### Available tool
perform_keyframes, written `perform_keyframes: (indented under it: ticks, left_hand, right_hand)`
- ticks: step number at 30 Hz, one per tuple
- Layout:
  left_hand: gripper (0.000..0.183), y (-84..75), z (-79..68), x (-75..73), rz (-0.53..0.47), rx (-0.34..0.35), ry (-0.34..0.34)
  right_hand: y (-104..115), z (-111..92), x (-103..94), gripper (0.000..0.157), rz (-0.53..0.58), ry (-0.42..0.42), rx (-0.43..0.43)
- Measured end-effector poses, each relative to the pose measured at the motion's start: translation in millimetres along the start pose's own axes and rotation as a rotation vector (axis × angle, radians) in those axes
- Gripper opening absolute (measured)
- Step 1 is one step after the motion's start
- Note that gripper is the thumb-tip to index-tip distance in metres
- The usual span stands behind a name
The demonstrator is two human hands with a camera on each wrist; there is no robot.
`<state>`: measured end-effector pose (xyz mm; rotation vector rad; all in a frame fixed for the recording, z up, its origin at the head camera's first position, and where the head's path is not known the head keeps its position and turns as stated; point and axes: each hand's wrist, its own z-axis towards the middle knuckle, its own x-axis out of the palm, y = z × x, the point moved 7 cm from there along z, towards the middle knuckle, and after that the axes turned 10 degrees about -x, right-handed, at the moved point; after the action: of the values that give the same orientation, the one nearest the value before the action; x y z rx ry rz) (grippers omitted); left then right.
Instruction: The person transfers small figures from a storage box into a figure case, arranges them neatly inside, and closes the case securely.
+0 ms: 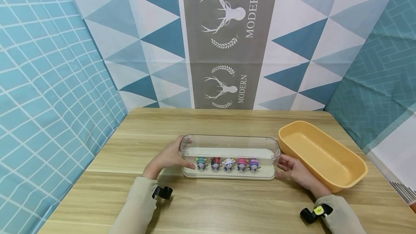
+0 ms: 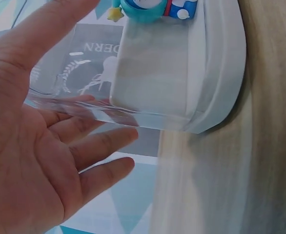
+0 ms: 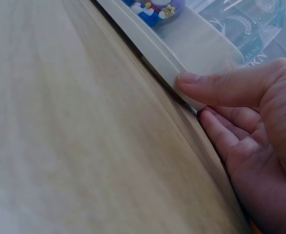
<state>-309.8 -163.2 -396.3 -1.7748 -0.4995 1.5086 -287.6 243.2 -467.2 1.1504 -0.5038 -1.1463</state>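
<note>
A long clear display box (image 1: 230, 141) with a white base (image 1: 227, 177) stands on the table in the head view. Inside, several small figurines (image 1: 228, 164) in coloured hats form a row along the front. My left hand (image 1: 169, 154) holds the box's left end, thumb along the front and fingers round the back of the clear cover (image 2: 148, 119). At the opposite end, my right hand (image 1: 294, 170) grips the corner of the base. Its thumb (image 3: 196, 83) presses on the white rim, with the other fingers low against the outer edge near the tabletop.
A yellow plastic basin (image 1: 321, 154) lies at an angle on the right, close behind my right hand. The wooden table (image 1: 221, 208) backs onto a patterned cloth (image 1: 224, 46) with deer heads and triangles. Blue tiled-print cloth (image 1: 48, 82) hangs along the left side.
</note>
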Motion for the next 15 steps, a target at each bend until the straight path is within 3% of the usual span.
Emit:
perform_keyframes:
  ticks: [15]
  left_hand:
    - [0.095,-3.6,-1.8,-1.5,0.107,-0.068,-0.027]
  right_hand:
    - [-1.1,0.5,1.2,0.069,0.005,0.005,0.029]
